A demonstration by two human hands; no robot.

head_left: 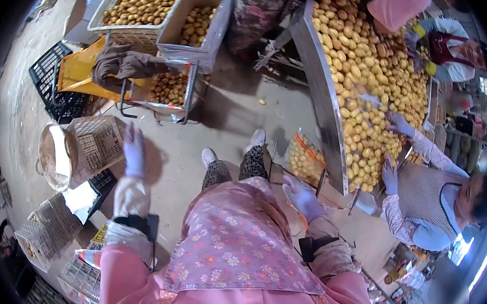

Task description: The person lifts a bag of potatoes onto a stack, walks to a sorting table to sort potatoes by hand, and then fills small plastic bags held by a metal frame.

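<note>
No grasping is in hand: the left hand [134,150] near the crate [96,142] and the right hand [303,198], seemingly beside the bag [302,161], are outspread; for lifting, closing is required.

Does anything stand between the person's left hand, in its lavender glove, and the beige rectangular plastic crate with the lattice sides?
Nothing visible stands between the lavender-gloved left hand and the beige lattice-sided plastic crate. The round tan basket is on the crate's far side, out of the way.
</note>
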